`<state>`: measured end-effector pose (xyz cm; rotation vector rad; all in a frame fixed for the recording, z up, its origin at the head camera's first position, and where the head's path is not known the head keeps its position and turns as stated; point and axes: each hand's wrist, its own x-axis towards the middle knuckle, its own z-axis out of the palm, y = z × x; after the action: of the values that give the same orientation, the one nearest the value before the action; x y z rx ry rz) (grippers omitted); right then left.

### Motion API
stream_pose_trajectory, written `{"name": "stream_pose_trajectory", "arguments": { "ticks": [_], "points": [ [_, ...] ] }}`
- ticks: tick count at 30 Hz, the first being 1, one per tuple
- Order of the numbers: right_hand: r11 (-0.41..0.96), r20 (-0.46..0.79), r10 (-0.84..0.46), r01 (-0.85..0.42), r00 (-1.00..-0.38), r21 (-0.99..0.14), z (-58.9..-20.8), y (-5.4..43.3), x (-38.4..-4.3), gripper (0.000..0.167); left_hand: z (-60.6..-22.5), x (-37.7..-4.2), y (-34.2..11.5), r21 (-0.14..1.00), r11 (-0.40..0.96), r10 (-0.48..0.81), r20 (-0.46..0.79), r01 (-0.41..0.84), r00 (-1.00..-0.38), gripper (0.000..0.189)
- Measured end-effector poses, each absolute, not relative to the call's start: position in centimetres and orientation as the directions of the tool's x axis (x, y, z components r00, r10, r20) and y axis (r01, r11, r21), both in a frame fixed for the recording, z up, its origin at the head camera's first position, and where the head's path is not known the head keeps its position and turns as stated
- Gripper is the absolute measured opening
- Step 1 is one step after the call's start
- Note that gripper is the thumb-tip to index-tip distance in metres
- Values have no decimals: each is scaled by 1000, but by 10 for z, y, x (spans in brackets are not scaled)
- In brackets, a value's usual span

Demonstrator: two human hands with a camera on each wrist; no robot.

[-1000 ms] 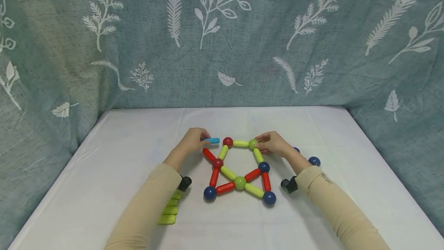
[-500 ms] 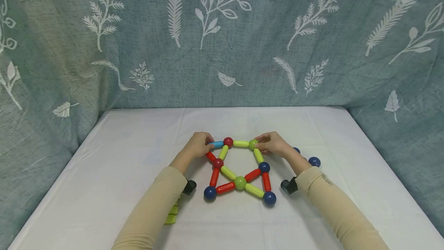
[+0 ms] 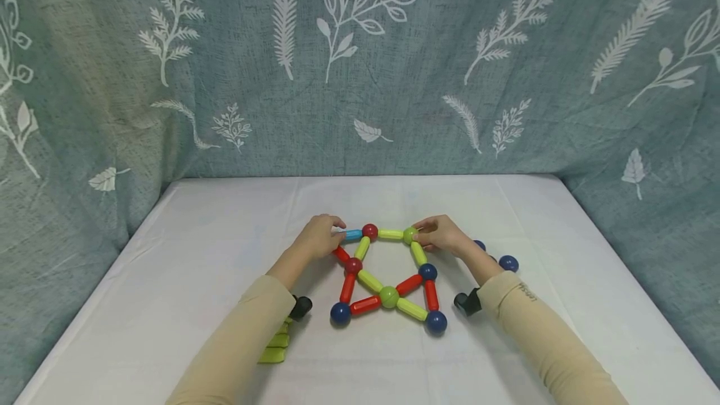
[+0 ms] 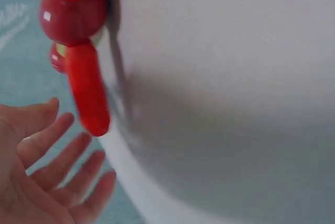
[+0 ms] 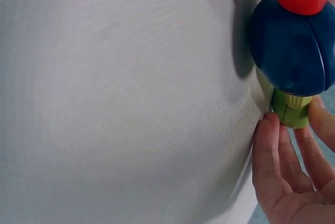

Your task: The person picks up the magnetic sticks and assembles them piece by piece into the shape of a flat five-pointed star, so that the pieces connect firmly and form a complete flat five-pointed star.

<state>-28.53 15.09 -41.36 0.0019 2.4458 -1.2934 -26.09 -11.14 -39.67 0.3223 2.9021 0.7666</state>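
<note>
On the white table lies a flat frame of magnetic sticks and balls. A light blue stick [image 3: 352, 235] meets the far red ball [image 3: 369, 232] at the frame's upper left. Right by its outer end is my left hand [image 3: 317, 236], whose fingers [image 4: 60, 166] look spread and loose in the left wrist view. Near them a red stick [image 4: 89, 90] juts from another red ball [image 4: 73, 14], its tip free. My right hand [image 3: 444, 234] holds the green ball [image 3: 409, 235] at the upper right corner between thumb and fingers; a blue ball [image 5: 293, 46] partly hides it in the right wrist view.
Several green sticks [image 3: 275, 349] lie under the left forearm, partly covered by it. Loose blue balls [image 3: 509, 263] rest beyond the right wrist. A patterned cloth [image 3: 360, 67] hangs behind the table's far edge.
My left hand has carried the light blue stick right, up to the far red ball, and has since loosened its fingers there. The right hand stays on the green ball.
</note>
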Motion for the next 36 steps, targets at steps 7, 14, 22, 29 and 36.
{"name": "stream_pose_trajectory", "arguments": {
  "ticks": [7, 14, 22, 29, 36],
  "points": [
    [577, -328, -186, 167, -926, -799, -413, 149, -287, 36, -381, -211, -112, 429, 853, 359, -71, 297, -931, 18],
    [607, -347, -263, 126, -900, -785, -408, 147, -288, 39, -390, -164, -115, 478, 814, 455, -172, 330, -874, 23],
    [654, -341, -288, 76, -895, -753, -407, 152, -285, 35, -393, -166, -125, 481, 825, 403, -133, 296, -906, 20],
    [705, -327, -278, 39, -903, -708, -409, 166, -262, 27, -388, -186, -133, 406, 880, 328, -146, 246, -933, 13],
    [754, -297, -277, -16, -914, -656, -404, 177, -230, 20, -387, -218, -128, 386, 888, 302, -83, 249, -950, 17]
  ]
}}
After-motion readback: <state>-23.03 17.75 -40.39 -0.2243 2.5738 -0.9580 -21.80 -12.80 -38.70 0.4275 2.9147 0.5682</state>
